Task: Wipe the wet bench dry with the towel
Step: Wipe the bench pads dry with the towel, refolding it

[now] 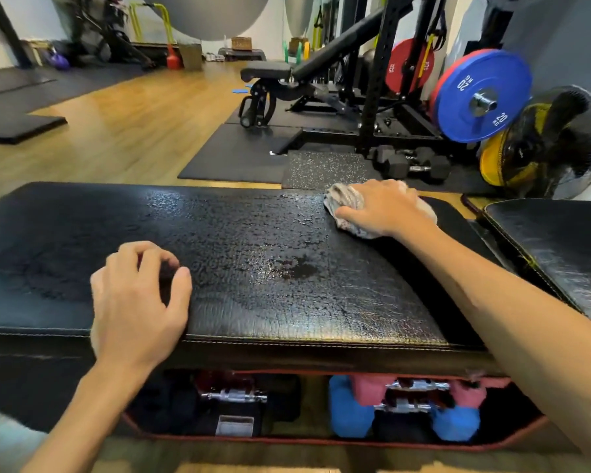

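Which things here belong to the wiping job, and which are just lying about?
In the job: bench, towel, right hand gripping it, left hand resting on the bench.
Lying about: blue plate, fan, black dumbbells, incline bench.

One camera only — worn on the person's head, looking forward and down, close over the near edge of the long black padded bench [253, 254].

Right hand [382, 208] gripping, left hand [137, 295] resting.
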A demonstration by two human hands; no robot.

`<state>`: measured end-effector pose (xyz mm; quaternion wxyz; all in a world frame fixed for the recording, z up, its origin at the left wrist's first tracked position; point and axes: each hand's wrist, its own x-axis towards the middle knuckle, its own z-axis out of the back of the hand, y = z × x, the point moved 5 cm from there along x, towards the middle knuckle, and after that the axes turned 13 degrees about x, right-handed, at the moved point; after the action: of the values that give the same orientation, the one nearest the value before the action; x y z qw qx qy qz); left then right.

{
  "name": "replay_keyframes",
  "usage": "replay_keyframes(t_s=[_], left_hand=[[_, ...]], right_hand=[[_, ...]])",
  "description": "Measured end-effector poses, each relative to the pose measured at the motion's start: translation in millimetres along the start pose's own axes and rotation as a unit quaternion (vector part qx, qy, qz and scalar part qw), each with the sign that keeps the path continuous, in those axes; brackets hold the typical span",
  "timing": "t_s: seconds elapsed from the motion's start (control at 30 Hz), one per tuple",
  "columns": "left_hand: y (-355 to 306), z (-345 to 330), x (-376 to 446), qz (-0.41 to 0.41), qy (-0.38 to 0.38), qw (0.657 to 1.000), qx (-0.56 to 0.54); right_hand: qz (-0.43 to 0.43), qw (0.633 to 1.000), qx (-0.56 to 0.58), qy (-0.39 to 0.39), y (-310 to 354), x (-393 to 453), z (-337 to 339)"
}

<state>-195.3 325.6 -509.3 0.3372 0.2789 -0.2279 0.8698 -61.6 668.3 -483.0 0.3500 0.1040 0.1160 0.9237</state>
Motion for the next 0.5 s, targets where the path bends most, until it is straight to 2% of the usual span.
replay_keyframes(t_s=[0.23, 0.37, 0.5], left_hand=[[-1.7, -7.2, 1.8, -0.034, 0.042, 0.998, 0.045], [-0.3, -10.3, 3.0, -0.043, 0.07, 0.994, 0.07], [-0.2, -15.3, 1.4, -0.041, 0.095, 0.988, 0.111]], right_hand=[[-0.043, 0.999, -0.003, 0.004, 34.0, 21.2, -7.0], [-0.015, 1.0, 0.011, -0.009, 51.6, -5.0, -2.3], [0.046, 0.999, 0.009, 0.015, 75.0, -37.7, -15.6]])
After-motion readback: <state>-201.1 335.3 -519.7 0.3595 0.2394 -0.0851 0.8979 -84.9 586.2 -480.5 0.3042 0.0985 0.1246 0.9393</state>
